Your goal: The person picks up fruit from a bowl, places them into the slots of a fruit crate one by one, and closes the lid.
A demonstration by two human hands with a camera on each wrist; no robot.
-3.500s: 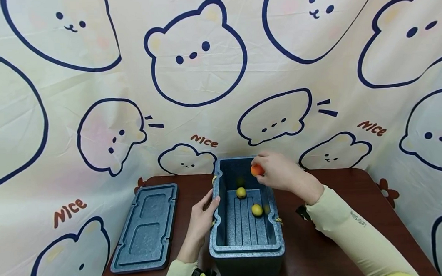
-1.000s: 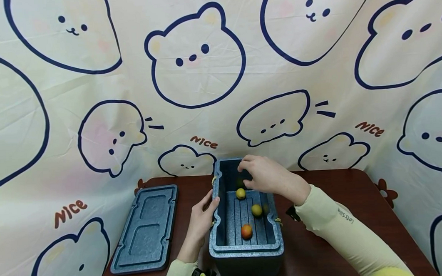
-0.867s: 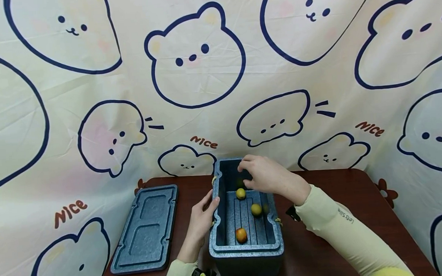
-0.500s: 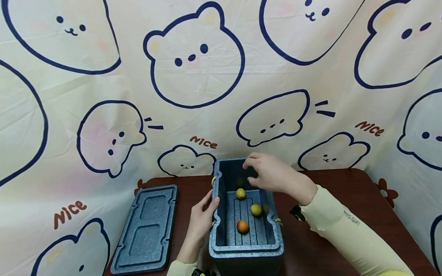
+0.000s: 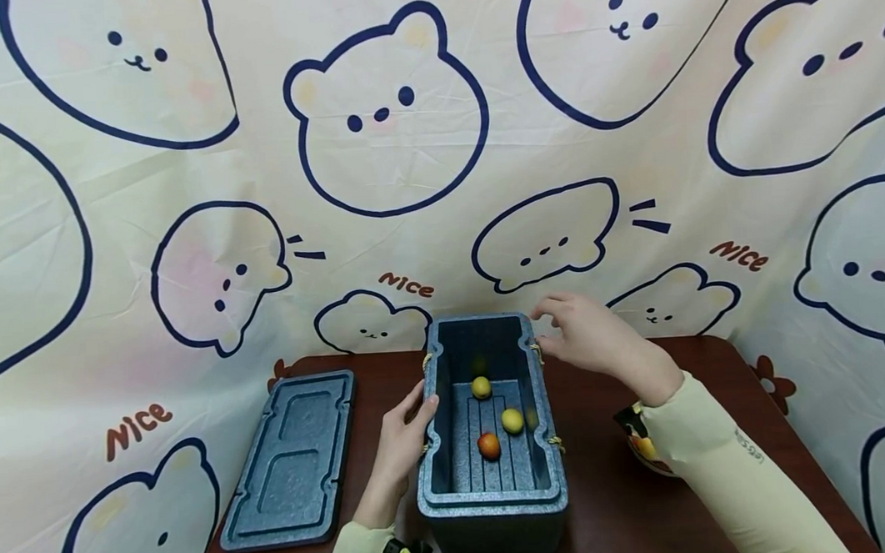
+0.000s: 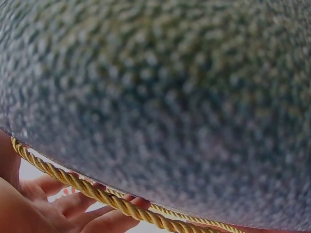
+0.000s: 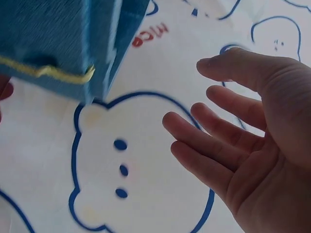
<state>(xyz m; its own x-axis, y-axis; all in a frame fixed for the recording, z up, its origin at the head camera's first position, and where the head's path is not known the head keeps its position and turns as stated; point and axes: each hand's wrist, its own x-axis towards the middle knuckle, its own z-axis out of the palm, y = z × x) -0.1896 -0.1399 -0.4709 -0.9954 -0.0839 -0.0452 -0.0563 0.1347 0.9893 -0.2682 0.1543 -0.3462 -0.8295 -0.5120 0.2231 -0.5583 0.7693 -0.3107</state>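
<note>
Head: the left hand (image 5: 400,441) rests against the foam box (image 5: 497,534) on the table (image 5: 605,518); inside lie two yellow fruits (image 5: 513,421) and a reddish-orange fruit (image 5: 489,446). The right hand (image 5: 591,333) is beside the rim. Left wrist: extended fingers (image 6: 109,224) behind golden rope (image 6: 97,193). Right wrist: fingers spread wide.

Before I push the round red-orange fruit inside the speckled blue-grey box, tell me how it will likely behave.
The round red-orange fruit will probably roll readily: it looks nearly spherical, with bare floor around it. The speckled blue-grey box has raised walls, so it should likely stay inside. Its skin looks smooth, so it may be somewhat slippery to lift.
</note>
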